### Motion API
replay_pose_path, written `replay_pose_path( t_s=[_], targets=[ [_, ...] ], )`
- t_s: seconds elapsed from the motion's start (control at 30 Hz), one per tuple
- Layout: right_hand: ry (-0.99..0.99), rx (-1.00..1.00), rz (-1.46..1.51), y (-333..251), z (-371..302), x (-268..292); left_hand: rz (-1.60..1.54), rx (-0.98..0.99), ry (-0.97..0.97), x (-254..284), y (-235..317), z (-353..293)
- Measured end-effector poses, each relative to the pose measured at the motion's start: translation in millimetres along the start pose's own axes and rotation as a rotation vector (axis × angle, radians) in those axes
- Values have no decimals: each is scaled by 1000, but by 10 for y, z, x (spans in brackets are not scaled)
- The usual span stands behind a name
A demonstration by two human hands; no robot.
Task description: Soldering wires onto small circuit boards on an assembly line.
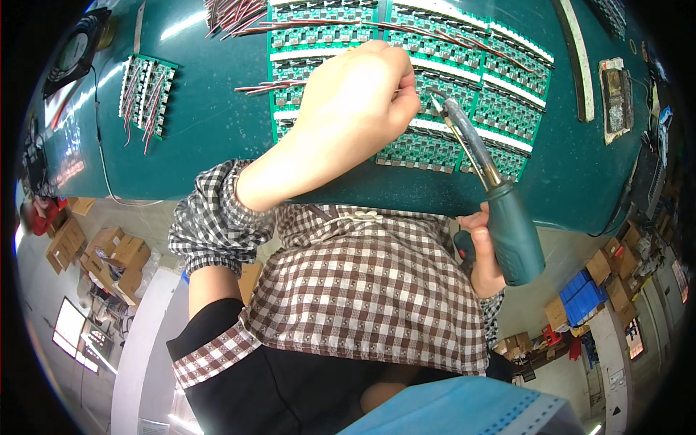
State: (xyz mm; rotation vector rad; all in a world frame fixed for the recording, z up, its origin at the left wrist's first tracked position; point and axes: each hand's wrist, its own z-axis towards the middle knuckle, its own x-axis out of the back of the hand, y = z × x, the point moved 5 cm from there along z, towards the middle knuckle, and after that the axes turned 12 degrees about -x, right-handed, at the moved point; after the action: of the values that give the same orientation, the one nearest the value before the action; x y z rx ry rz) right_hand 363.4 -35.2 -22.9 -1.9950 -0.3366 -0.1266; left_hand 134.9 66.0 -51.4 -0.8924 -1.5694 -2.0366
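Note:
My left hand [359, 101] is closed in a pinch over the green circuit boards [435, 156]. A thin wire, mostly hidden by the fingers, shows at the fingertips. My right hand [486, 255] grips a soldering iron [516, 230] by its green handle. The iron slants up and left, its tip just right of my left fingertips and close over the boards; contact cannot be made out. Red and dark wires [270, 88] stick out left of my left wrist. More wires [464, 41] lie across the upper rows of boards.
On the green table [210, 109], a smaller board with wires [147, 98] lies at left, below a bundle of wires [233, 14]. A black fan [75, 54] stands far left. At right are a pale strip [575, 58] and a soldering-tip cleaning tray [617, 101].

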Motion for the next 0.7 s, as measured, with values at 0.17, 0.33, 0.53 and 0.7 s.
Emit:
replay_pose_path(
  t_s=[0.17,0.33,0.53,0.7],
  targets=[
    [4,-23,16,57,-14,19,-2,-5,13,-8,-2,-11],
    [13,-142,26,-21,-12,8,16,5,7,-9,1,-11],
    [-18,-66,22,-22,-8,34,25,12,15,-13,-3,-30],
    [-44,-59,14,-6,-5,17,18,4,42,-26,-1,-42]
  ],
)
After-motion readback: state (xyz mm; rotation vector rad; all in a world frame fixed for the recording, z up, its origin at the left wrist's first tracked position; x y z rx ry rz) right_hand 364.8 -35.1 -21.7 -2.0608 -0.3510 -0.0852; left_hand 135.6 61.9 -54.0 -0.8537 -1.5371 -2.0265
